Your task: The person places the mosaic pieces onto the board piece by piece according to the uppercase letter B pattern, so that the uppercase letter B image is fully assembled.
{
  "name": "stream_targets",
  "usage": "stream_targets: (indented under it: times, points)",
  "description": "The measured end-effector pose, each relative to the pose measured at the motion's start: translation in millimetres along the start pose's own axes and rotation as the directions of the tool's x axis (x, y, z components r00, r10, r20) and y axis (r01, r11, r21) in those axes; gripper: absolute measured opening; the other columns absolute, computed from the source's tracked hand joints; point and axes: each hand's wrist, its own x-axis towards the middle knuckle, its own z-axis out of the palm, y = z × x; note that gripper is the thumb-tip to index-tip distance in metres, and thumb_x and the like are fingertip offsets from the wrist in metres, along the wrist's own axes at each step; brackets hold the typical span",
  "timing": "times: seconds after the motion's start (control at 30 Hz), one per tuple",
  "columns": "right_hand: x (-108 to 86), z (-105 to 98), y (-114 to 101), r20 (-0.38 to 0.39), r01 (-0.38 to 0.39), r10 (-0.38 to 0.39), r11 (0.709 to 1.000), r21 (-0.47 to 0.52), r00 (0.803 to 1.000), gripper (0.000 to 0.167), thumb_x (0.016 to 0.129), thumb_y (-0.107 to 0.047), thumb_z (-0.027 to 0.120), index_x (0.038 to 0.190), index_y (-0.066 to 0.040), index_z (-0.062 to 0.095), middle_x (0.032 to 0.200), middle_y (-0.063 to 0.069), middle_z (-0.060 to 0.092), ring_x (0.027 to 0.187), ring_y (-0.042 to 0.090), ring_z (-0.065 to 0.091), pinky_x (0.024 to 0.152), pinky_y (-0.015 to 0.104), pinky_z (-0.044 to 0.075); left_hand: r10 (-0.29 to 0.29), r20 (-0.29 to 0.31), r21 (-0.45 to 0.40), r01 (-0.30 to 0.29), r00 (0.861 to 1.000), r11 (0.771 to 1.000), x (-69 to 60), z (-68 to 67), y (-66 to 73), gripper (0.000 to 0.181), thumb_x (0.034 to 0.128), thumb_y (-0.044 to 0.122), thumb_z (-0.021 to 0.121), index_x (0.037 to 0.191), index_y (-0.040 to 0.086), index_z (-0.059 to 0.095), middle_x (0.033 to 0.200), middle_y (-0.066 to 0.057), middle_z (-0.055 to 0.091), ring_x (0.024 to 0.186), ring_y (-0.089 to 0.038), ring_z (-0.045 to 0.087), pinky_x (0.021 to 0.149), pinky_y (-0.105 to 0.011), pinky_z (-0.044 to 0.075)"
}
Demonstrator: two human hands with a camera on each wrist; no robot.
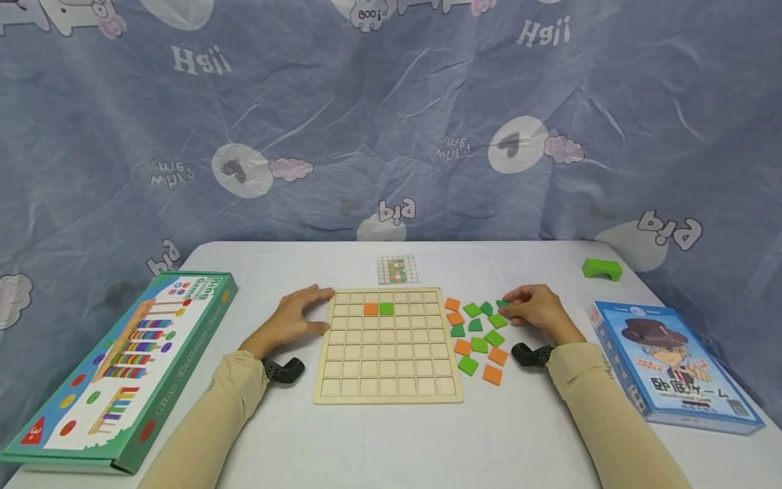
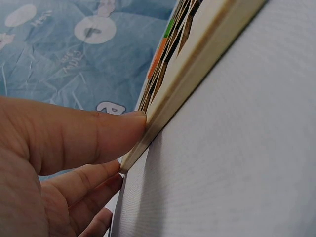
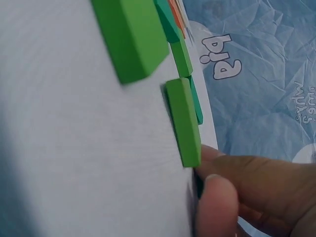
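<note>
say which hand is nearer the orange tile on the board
Left: the left hand touches the left edge of the board, left of the orange tile; the right hand is farther, beyond the right edge, at a dark green piece.

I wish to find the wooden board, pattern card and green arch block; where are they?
Wooden board [image 1: 387,352]: head view, on a bare cell near its middle.
Pattern card [image 1: 398,269]: head view, on the middle of its printed face.
Green arch block [image 1: 601,265]: head view, on its upper part.
</note>
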Motion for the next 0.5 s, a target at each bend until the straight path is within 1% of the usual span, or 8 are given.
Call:
stream_targets:
  times: [0.1, 0.27, 0.37, 0.5]
  points:
    - [-0.1, 0.0, 1.1, -0.005, 0.005, -0.005, 1.0, -0.013, 1.0, 0.034, 0.096, -0.008, 0.08, 0.121, 0.012, 0.068, 0.09, 0.005, 0.061, 0.066, 0.005, 0.066, 0.062, 0.02, 0.059, -0.008, 0.007, -0.001, 0.008, 1.0, 1.0, 0.8, 0.4, -0.6, 0.076, 0.085, 0.022, 0.083, 0.153, 0.0, 0.058, 0.161, -0.022, 0.052, 0.158, -0.047, 0.034, 0.127, -0.07, 0.015]
    - [-2.3, 0.1, -1.8, -0.033, 0.012, -0.014, 0.998, -0.065, 0.999, 0.028, 0.101, -0.014, 0.073, 0.116, 0.009, 0.069, 0.091, 0.008, 0.068, 0.068, 0.006, 0.069, 0.063, 0.021, 0.059, -0.02, 0.013, -0.006, 0.02, 1.0, 1.0, 0.8, 0.3, 1.7, 0.077, 0.0839, 0.022, 0.083, 0.153, 0.001, 0.059, 0.162, -0.022, 0.051, 0.158, -0.047, 0.033, 0.127, -0.069, 0.015]
    - [-3.6, 0.2, -4.8, -0.044, 0.012, -0.016, 0.996, -0.09, 0.999, 0.027, 0.102, -0.015, 0.069, 0.115, 0.009, 0.068, 0.089, 0.008, 0.07, 0.068, 0.006, 0.069, 0.064, 0.022, 0.058, -0.018, 0.01, -0.01, 0.018, 1.0, 1.0, 0.5, 0.0, 2.7, 0.076, 0.0843, 0.022, 0.083, 0.153, 0.0, 0.059, 0.162, -0.023, 0.052, 0.158, -0.047, 0.033, 0.127, -0.069, 0.014]
    - [-2.7, -1.1, -5.5, -0.069, 0.019, -0.028, 0.993, -0.12, 0.997, 0.031, 0.103, -0.017, 0.065, 0.117, 0.01, 0.07, 0.09, 0.011, 0.074, 0.068, 0.006, 0.07, 0.064, 0.022, 0.056, -0.014, 0.009, -0.007, 0.014, 1.0, 1.0, 0.4, -0.8, 2.8, 0.076, 0.0843, 0.022, 0.083, 0.153, 0.0, 0.059, 0.162, -0.023, 0.052, 0.158, -0.047, 0.034, 0.127, -0.069, 0.014]
